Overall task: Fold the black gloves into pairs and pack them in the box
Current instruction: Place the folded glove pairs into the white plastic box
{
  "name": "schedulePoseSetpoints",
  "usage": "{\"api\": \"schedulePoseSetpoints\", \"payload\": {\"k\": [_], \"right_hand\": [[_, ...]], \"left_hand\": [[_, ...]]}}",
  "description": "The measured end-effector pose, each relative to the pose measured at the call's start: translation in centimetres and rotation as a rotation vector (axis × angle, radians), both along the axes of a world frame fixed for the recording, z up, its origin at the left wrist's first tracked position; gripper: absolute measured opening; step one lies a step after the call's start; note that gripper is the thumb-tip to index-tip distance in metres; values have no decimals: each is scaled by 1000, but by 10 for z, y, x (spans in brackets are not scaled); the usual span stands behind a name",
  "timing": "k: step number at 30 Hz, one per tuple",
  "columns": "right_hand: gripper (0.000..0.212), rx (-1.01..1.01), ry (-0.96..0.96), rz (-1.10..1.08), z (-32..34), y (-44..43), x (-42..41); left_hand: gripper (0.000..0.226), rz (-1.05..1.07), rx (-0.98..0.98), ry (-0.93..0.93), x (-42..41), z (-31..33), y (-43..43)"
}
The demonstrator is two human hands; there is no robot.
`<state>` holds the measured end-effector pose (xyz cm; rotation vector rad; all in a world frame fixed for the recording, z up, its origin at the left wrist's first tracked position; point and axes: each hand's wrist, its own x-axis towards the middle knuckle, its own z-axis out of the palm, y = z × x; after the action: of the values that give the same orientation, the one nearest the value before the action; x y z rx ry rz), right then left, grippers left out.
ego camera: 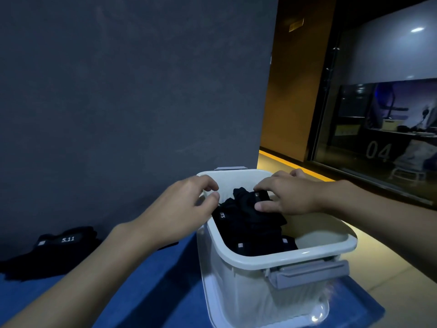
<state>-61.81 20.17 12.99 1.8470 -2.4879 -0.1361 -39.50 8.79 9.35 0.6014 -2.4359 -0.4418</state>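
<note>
Partly done: folded gloves [248, 233] sat in the box [307, 256]. Right hand [290, 197] pinched the top pair [246, 200]; left hand [179, 209] was loosely curled and empty. Loose gloves [52, 252] lay unpacked on the desk [165, 280].

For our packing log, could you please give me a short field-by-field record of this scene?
box: white, open, on blue surface
gloves in box: black, piled
right hand: holds top of that pile
left hand: at box's left rim, grip unclear
loose gloves: on blue surface, left of box
</note>
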Motion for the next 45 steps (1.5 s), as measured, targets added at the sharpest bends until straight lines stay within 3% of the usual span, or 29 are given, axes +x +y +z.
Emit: {"api": "schedulePoseSetpoints", "payload": {"k": [5,9,13,16,21,25,27,30,32,38,45], "right_hand": [[72,105,-14,-49,-8,2,-21],[72,162,40,-75,-12,-2,-23],[88,213,162,-73,-14,-10,-25],[90,242,154,-118,-12,-12,-20],[120,285,211,-104,-19,-22,-28],[126,315,283,-87,-26,-29,-38],[122,313,302,-54,-26,-29,-38],[96,300,375,35,-18,-20,-26],[90,298,394,66,-13,-15,-20],[84,360,442,77,-13,-20,-19],[89,259,310,60,-7,-11,-17]], "left_hand": [[29,-36,11,-2,5,-4,0],[34,-30,-5,-9,9,-6,0],[47,-22,-13,-22,10,-7,1],[41,-20,-17,-46,10,-7,1],[50,-24,-11,-56,9,-7,1],[37,-15,-26,-45,8,-7,1],[36,-13,-26,-46,8,-7,1],[35,-15,-27,-58,9,-7,1],[42,-18,-24,-67,9,-7,0],[54,-28,-22,-71,7,-7,-2],[57,-44,0,-70,9,-4,-4]]}}
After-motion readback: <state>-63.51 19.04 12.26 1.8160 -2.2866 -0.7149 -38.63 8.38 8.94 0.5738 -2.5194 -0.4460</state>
